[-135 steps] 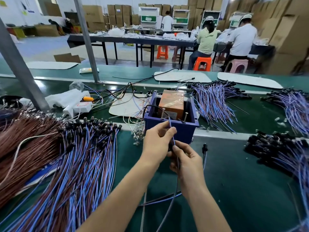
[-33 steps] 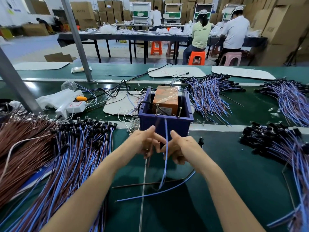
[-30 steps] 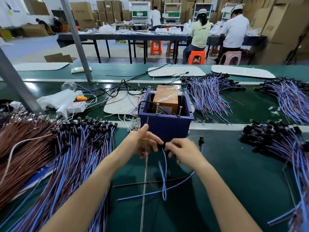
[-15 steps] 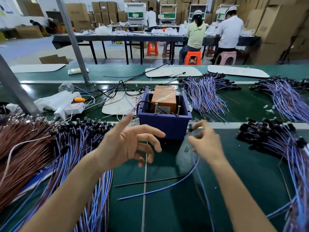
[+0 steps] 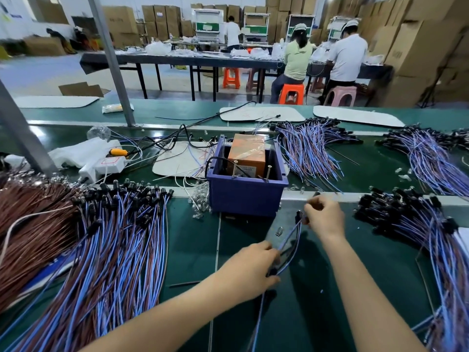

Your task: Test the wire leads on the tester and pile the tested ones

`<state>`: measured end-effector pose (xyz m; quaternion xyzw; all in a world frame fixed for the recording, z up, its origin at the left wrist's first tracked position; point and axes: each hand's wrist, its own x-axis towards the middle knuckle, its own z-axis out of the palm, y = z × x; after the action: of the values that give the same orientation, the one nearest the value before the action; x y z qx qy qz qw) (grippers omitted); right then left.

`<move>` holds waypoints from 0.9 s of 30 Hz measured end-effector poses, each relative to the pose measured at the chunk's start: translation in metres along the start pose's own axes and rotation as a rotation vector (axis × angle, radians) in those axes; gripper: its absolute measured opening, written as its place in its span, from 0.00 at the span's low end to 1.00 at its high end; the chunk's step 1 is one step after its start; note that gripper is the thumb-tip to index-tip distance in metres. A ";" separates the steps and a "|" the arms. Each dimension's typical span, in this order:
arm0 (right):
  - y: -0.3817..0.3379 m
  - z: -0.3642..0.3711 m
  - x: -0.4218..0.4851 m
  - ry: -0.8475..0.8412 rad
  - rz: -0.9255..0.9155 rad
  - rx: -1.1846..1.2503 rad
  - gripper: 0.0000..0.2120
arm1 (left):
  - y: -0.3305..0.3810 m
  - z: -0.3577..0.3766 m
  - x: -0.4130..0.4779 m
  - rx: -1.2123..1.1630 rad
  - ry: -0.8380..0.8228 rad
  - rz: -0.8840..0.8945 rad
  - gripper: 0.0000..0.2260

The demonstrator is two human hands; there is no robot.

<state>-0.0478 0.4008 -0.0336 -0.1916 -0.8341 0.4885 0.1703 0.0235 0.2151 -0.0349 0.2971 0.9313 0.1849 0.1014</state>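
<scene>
1. Head view: my right hand (image 5: 326, 218) pinches the black plug end of a wire lead (image 5: 289, 241), fingertips pressed together on it. My left hand (image 5: 250, 271) has its fingers curled round the wires lower down.
2. The lead is strung between my hands, just in front of the tester box (image 5: 245, 196), above the bench (image 5: 193, 250).
3. My guess: it's light, thin and floppy, and the plug is the only stiff part, so I grip there. The loose tail could snag the pile (image 5: 418, 224) on my right.

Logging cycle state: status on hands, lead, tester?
Left hand and right hand both grip one wire lead. Lead clear of tester, in front of it. Nothing blocks the right pile.
</scene>
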 end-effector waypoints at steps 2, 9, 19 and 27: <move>0.004 0.002 0.000 -0.043 -0.030 -0.157 0.03 | -0.001 -0.001 -0.005 0.067 -0.013 0.001 0.15; 0.018 0.014 -0.003 -0.116 -0.057 -0.322 0.07 | 0.004 0.008 -0.017 0.127 0.003 -0.029 0.14; 0.039 0.000 -0.005 -0.071 -0.208 -0.561 0.10 | -0.093 -0.080 -0.026 -0.066 0.295 -0.132 0.10; 0.008 0.020 -0.037 0.038 -0.285 -0.142 0.07 | -0.150 -0.057 -0.017 0.341 0.164 -0.653 0.09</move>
<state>-0.0240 0.3719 -0.0532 -0.0923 -0.8819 0.3954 0.2398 -0.0569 0.0754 -0.0423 -0.0187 0.9994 0.0085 0.0293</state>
